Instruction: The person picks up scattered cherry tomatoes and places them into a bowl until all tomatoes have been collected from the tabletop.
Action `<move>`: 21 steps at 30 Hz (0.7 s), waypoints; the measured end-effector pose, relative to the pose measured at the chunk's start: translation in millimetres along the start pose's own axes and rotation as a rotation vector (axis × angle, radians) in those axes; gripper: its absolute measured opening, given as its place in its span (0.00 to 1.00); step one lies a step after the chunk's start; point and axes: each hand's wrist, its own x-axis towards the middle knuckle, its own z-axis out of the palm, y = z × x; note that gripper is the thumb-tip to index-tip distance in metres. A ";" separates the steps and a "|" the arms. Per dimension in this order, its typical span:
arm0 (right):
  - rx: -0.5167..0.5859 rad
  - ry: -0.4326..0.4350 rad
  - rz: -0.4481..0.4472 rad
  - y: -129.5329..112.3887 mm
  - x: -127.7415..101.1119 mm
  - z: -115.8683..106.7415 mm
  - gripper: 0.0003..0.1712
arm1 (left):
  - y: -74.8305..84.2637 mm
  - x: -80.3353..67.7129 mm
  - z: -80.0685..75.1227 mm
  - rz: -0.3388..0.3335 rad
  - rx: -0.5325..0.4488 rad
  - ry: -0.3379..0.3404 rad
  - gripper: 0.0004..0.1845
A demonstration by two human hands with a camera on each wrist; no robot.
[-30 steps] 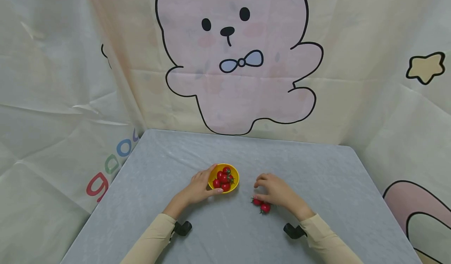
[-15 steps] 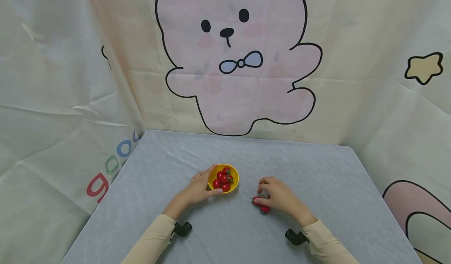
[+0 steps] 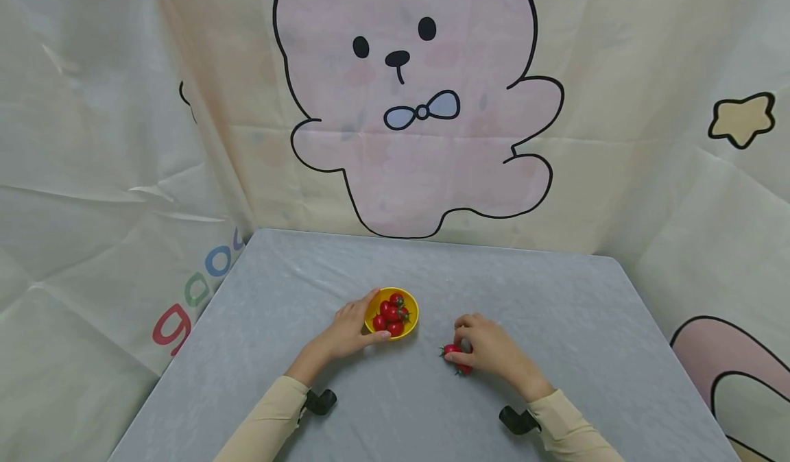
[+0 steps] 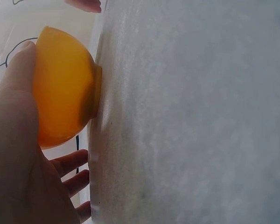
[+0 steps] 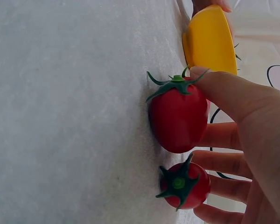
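The right hand (image 3: 490, 349) has slid nearer and closed its grip on a tomato (image 5: 178, 116) lying on the tabletop (image 3: 555, 297), so lifting seems due, while the left hand (image 3: 348, 330) cups the bowl (image 3: 409, 328) close by.

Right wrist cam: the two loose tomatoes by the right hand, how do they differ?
The upper tomato looks larger in this view; the lower tomato looks smaller. The right hand pinches the upper tomato between thumb and fingers; the lower tomato lies by the fingers, contact unclear. The upper tomato shows its stem side-on, the lower tomato turns its stem to the camera. Both are red, with green calyxes, outside the yellow bowl.
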 end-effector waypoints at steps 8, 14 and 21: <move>-0.016 0.012 -0.013 -3.0 -0.5 0.8 0.16 | 0.9 0.0 0.0 -0.005 -0.005 -0.003 0.53; -0.004 0.009 -0.012 -3.4 -0.3 1.8 0.14 | 1.0 -0.3 -0.2 -0.005 -0.008 -0.001 0.54; -0.015 0.022 -0.029 -2.2 1.3 3.7 0.14 | 0.1 0.1 0.1 -0.001 -0.003 -0.006 0.54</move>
